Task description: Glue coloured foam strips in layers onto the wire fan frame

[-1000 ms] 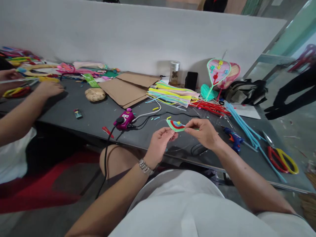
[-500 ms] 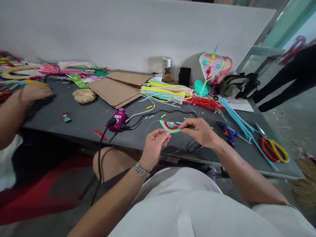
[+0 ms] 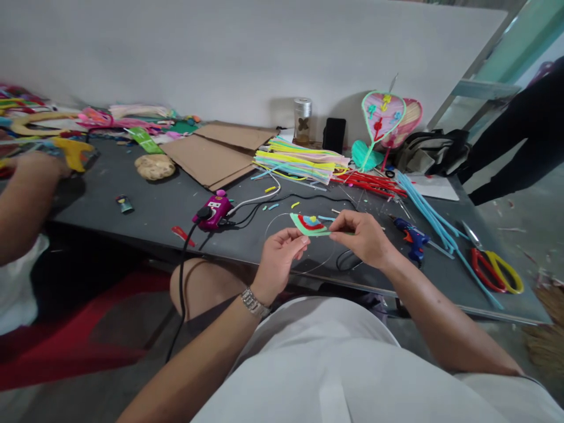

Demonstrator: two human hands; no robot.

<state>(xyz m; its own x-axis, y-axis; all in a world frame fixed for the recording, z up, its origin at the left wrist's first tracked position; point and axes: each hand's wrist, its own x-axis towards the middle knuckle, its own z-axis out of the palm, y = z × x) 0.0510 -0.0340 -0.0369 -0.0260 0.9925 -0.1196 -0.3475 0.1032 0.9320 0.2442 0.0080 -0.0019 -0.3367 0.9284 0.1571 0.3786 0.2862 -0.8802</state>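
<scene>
My left hand [image 3: 279,258], with a metal watch on the wrist, pinches the lower left edge of a small fan-shaped pipe cleaner piece [image 3: 312,224]. Its curved bands run green, red and blue around a yellow centre. My right hand [image 3: 360,239] is closed at the right end of the outer green pipe cleaner [image 3: 323,234], which it holds between thumb and fingertips. A thin wire ring [image 3: 266,226] shows behind the piece, partly hidden by my hands. Short blue and yellow pipe cleaner bits [image 3: 295,205] lie just beyond.
A blue glue gun [image 3: 412,238], light blue pipe cleaners [image 3: 429,211] and scissors [image 3: 489,267] lie to the right. At the left are a purple power socket [image 3: 215,210] with cords and a stone [image 3: 154,167]. A co-worker's hand [image 3: 39,167] is at far left.
My right hand has drawn slightly away to the right, and more of the green pipe cleaner's end shows. The co-worker's hand now has a yellow-handled tool beside it.
</scene>
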